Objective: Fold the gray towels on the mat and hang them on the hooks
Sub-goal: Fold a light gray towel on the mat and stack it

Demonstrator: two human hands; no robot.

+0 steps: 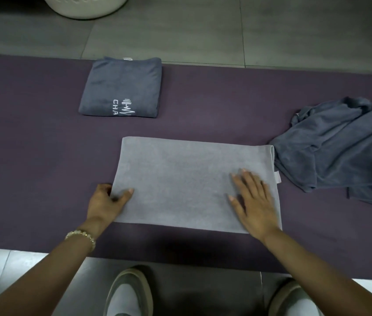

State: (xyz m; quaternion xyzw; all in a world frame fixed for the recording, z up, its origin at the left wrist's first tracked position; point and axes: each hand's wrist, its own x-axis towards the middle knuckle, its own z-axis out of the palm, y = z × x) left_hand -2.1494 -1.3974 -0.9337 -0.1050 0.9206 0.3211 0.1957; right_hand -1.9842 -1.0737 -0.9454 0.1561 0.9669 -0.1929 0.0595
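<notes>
Light towel (pixel 180 179) laid flat on mat (pixel 32 133); left edge pinched by left hand (pixel 105 201); pressed by flat-fingered right hand (pixel 255 201).

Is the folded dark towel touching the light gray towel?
No, the folded dark gray towel lies apart from the flat light gray towel, with bare purple mat between them.

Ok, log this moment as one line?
stage: folding light towel | left hand: pinches its left edge | right hand: flat on it | folded towel: far on mat | dark pile: right
</notes>
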